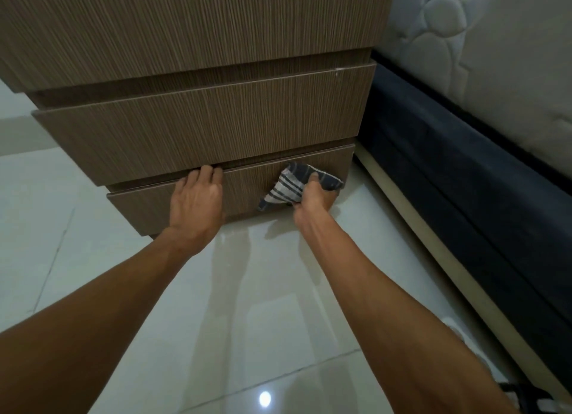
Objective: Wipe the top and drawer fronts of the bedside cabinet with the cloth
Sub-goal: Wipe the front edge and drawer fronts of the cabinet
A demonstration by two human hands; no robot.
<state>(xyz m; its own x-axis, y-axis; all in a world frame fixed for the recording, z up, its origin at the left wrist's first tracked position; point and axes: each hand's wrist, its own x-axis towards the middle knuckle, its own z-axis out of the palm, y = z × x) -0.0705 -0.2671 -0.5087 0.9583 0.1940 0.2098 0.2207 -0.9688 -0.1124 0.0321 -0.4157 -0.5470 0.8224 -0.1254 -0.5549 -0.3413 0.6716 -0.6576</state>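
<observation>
The brown wood-grain bedside cabinet fills the upper left. Below its top slab are an upper drawer front and a lower drawer front near the floor. My left hand lies flat on the lower drawer front, its fingertips hooked over that front's top edge. My right hand is shut on a dark blue and white striped cloth, pressed against the right end of the lower drawer front. The cabinet's top surface is out of sight.
Glossy white floor tiles spread beneath my arms. To the right stands a bed with a dark blue base, a quilted white mattress and a pale strip along the floor. A narrow gap separates cabinet and bed.
</observation>
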